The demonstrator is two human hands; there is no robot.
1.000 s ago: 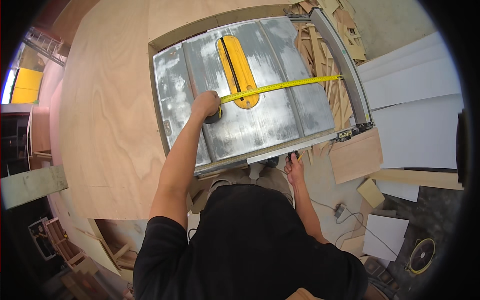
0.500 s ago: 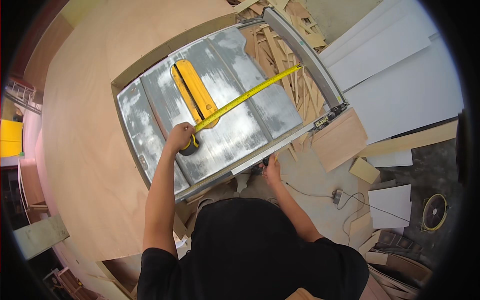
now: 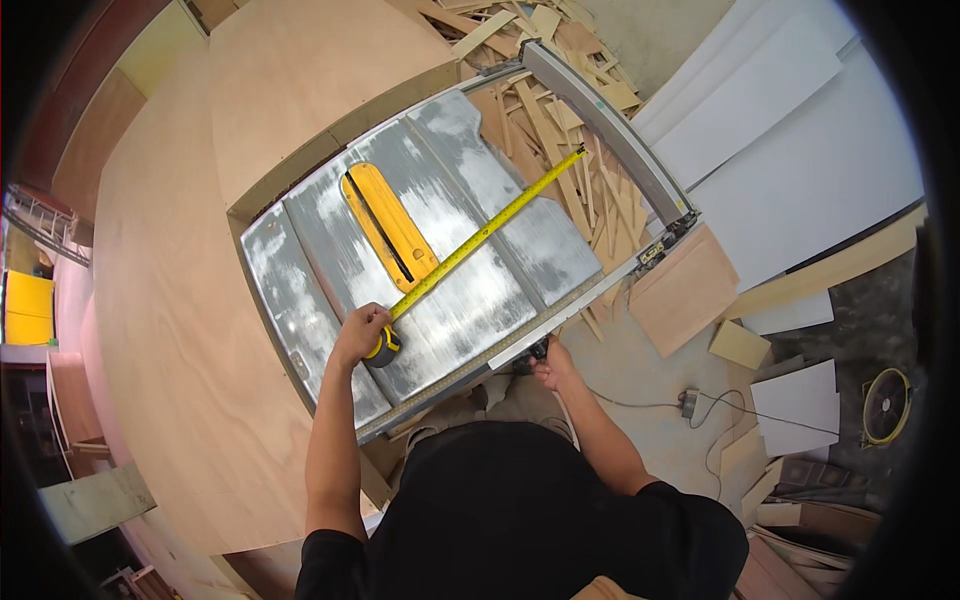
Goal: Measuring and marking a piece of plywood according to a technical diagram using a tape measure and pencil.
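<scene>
My left hand [image 3: 358,334] grips a yellow and black tape measure case [image 3: 384,347] resting on the grey metal top of a table saw [image 3: 300,300]. Its yellow tape [image 3: 490,230] runs diagonally up and right, past the yellow blade insert [image 3: 388,226], to the grey rip fence [image 3: 610,130]. My right hand [image 3: 552,366] is closed on a dark knob [image 3: 536,350] under the front rail of the saw [image 3: 560,318].
A large plywood sheet [image 3: 170,300] surrounds the saw on the left and back. Wood offcuts [image 3: 540,100] are piled beyond the fence. White boards [image 3: 800,150] lie at right. A plywood piece [image 3: 684,288], a cable with plug [image 3: 690,404] and a round fan [image 3: 886,404] lie on the floor.
The view has swung, so the saw now sits more tilted and central. My left hand still holds the tape case on the top; my right hand stays at the front rail.
</scene>
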